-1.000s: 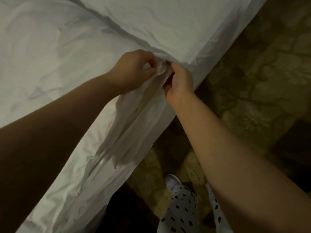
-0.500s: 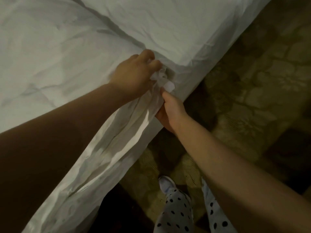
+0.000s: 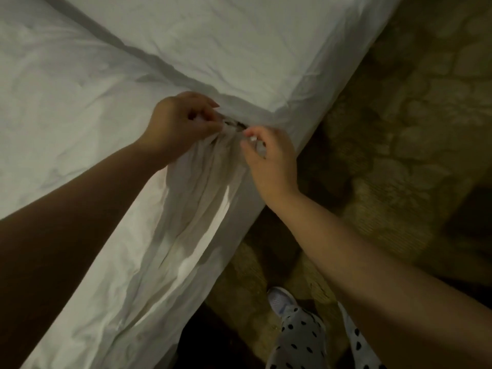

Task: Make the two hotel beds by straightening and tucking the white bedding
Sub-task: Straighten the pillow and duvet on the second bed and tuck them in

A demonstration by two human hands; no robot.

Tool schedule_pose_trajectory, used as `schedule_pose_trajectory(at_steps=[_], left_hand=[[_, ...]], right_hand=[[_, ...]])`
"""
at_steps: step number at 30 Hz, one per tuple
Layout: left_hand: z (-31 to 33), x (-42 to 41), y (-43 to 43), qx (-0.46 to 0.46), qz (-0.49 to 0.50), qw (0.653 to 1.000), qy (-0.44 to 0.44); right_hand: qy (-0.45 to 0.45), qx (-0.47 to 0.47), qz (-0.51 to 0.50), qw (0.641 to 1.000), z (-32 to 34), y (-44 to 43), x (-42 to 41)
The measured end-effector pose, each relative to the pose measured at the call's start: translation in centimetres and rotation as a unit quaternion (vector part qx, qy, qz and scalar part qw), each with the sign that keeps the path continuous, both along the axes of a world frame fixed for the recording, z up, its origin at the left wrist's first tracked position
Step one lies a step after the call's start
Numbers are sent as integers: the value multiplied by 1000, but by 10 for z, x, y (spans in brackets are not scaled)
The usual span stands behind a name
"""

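Note:
A bed covered in white bedding fills the left and top of the head view. A loose white sheet [image 3: 197, 214] hangs bunched over the bed's side edge. My left hand [image 3: 181, 123] pinches the gathered top of this sheet at the mattress edge. My right hand [image 3: 271, 161] grips the same bunch just to the right, fingers curled round the fabric. A white pillow [image 3: 239, 43] lies flat beyond the hands. A small dark gap shows between the hands where the fabric is pulled apart.
Patterned brown-green carpet [image 3: 399, 115] runs along the bed's right side. My legs in dotted trousers [image 3: 300, 339] and a white shoe [image 3: 282, 302] stand on it close to the bed. A dark shape [image 3: 474, 217] sits at the far right.
My right hand rose from lower on the hanging sheet to the gathered top beside my left hand. The bunch spread wider between the hands.

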State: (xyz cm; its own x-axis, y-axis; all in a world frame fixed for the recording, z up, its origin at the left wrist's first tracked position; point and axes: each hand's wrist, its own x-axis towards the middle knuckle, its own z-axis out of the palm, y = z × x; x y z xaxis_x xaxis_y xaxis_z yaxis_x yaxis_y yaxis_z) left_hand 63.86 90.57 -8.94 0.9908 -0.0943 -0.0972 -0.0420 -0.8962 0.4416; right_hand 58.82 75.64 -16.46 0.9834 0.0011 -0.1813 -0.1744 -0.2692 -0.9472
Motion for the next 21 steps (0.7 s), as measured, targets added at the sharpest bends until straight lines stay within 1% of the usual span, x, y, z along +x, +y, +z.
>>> schedule_pose_trajectory(at_steps=[2,3,5,8,10,13,15,18,20,21], left_hand=[[1,5,0,31,-18,999,17],[1,7,-1,54,-35,998,20],[-4,12,-1,90,-64,994,9],[-16,14,8,92,-78,991,-58],[-29,15,18,87,-80,987,-109],[-49,14,29,58,-49,988,-133],[-60,13,33,40,-25,989,-142],[-69,12,33,29,-6,985,-170],[-70,11,33,19,-3,983,-185],[-70,10,32,17,1,982,-186]], right_hand=[[-48,-108,32,993,-4,1,6],[-64,-139,47,987,-6,1,9],[-93,-160,88,979,-12,0,19],[-165,-180,129,961,-31,4,39],[-228,-165,119,952,-46,10,56],[-336,-99,102,931,-71,21,72],[-415,-70,80,904,-83,27,80],[-531,-55,38,845,-96,33,92],[-576,-49,17,816,-98,34,98],[-582,-50,15,811,-96,33,100]])
